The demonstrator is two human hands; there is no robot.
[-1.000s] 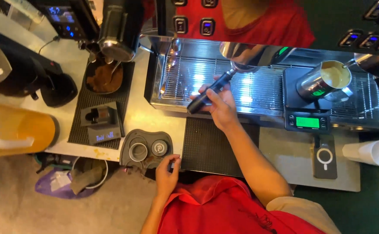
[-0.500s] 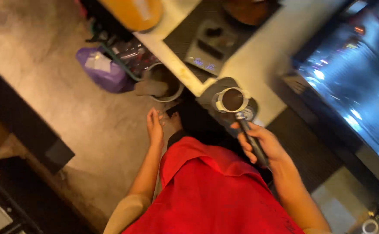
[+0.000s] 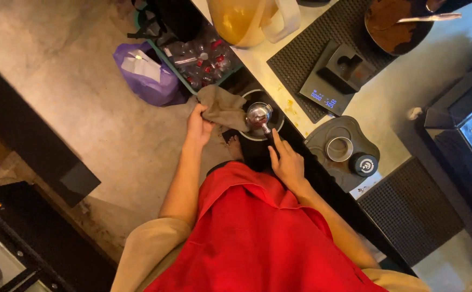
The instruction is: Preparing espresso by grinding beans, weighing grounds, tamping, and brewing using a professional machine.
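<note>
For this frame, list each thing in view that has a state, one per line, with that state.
Left hand: gripping the brown cloth.
Right hand: holding the metal portafilter by its handle, over the round bin.
Small grey scale: display lit.
Purple plastic bag: open on the floor.

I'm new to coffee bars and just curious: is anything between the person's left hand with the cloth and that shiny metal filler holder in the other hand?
Nothing visible. The left hand holds the brown cloth, which reaches right up to the portafilter. The right hand grips its handle, over the round bin below the counter edge.
</note>
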